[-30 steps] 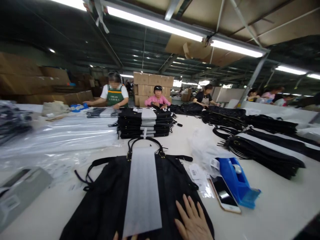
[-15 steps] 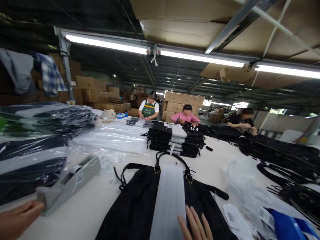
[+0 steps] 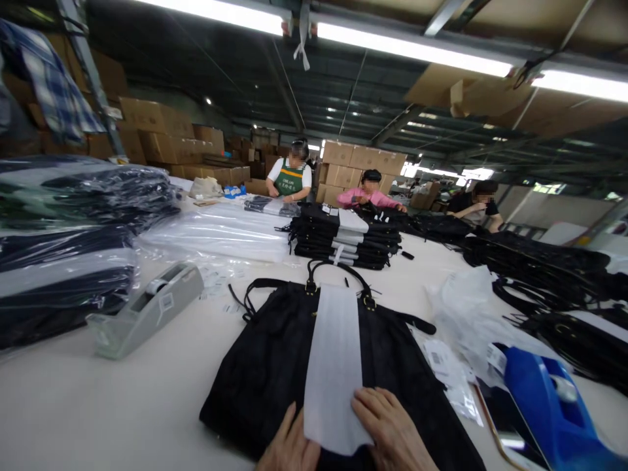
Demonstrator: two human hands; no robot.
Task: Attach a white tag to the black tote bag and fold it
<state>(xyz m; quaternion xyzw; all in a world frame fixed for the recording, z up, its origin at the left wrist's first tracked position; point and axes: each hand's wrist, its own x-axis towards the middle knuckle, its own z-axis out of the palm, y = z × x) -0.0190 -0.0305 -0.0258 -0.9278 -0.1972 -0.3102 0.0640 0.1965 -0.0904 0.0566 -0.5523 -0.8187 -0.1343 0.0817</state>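
Bottom centre: the left hand [image 3: 289, 446] and right hand [image 3: 395, 428] touch opposite edges of a white strip [image 3: 336, 363] lying along a black bag [image 3: 258, 366]. Left: grey tape dispenser [image 3: 164, 301] on the counter [image 3: 63, 405]. Lower right: phone [image 3: 510, 418] beside a blue dispenser [image 3: 532, 383]. Centre: bag stack [image 3: 316, 237].

On the table [image 3: 161, 405], a bag [image 3: 260, 373] lies with a strip [image 3: 336, 353] down its middle, the left hand [image 3: 290, 443] and right hand [image 3: 392, 428] at the strip's near corners. Left of the bag stands a tape dispenser [image 3: 152, 307]; beyond that, wrapped bundles [image 3: 63, 268]. Behind the bag sits a stack of bags [image 3: 314, 239], with plastic sheets [image 3: 220, 229] to its left. On the right, a phone [image 3: 513, 418] lies between label packets [image 3: 447, 366] and a 2nd dispenser [image 3: 540, 392]. 3 co-workers [image 3: 289, 180] are behind the table.
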